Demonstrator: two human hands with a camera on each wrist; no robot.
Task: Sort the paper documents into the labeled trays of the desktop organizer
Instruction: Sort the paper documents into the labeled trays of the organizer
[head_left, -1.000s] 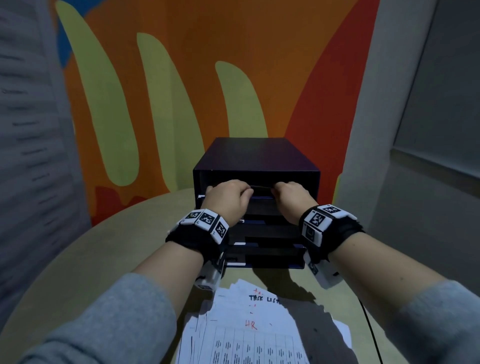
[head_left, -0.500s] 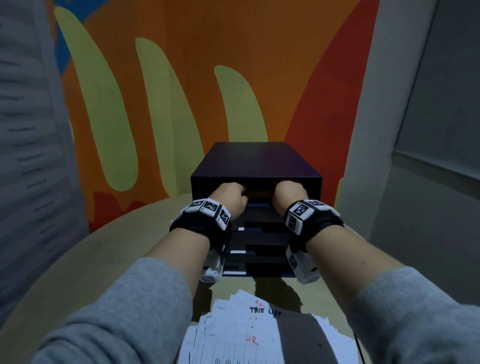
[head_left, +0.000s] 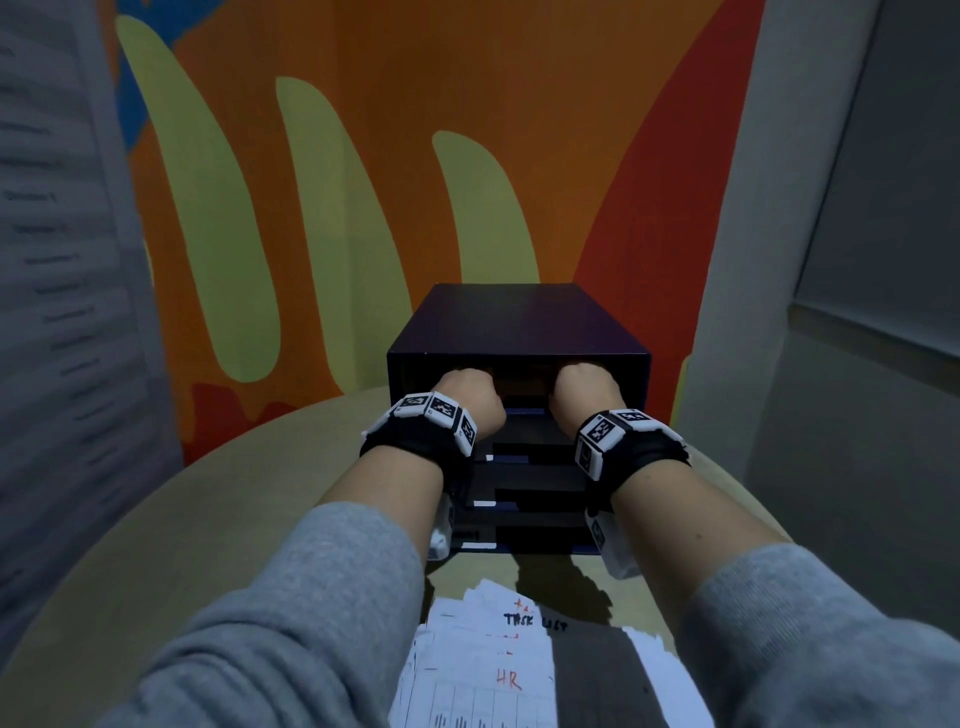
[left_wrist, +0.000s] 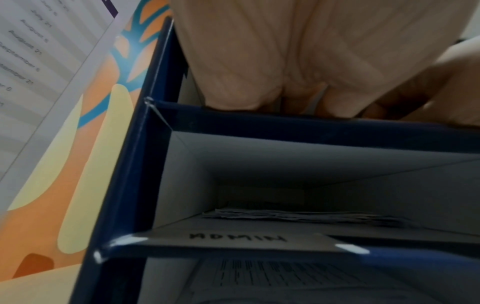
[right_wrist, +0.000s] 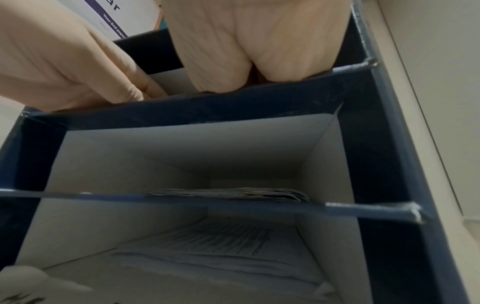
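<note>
A dark blue desktop organizer (head_left: 519, 322) with stacked open trays stands at the far side of the round table. Both hands reach into its top tray. My left hand (head_left: 467, 395) is at the slot's left and my right hand (head_left: 584, 389) at its right, knuckles up and fingers curled inside, out of sight. A sheet (head_left: 524, 382) shows dimly between them in the slot. In the left wrist view the tray below carries a label reading ADMIN (left_wrist: 237, 238) and holds folded papers (left_wrist: 298, 216). A loose pile of documents (head_left: 498, 660) lies near me.
The beige table (head_left: 208, 519) ends close to an orange painted wall (head_left: 363, 156) behind the organizer. A large printed sheet listing months (head_left: 52, 260) hangs at the left. A grey wall (head_left: 831, 312) stands on the right. A lower tray holds printed pages (right_wrist: 221, 236).
Both hands have pushed further into the top tray, from its front lip to past the knuckles. The thin paper edge seen between them earlier has gone inside.
</note>
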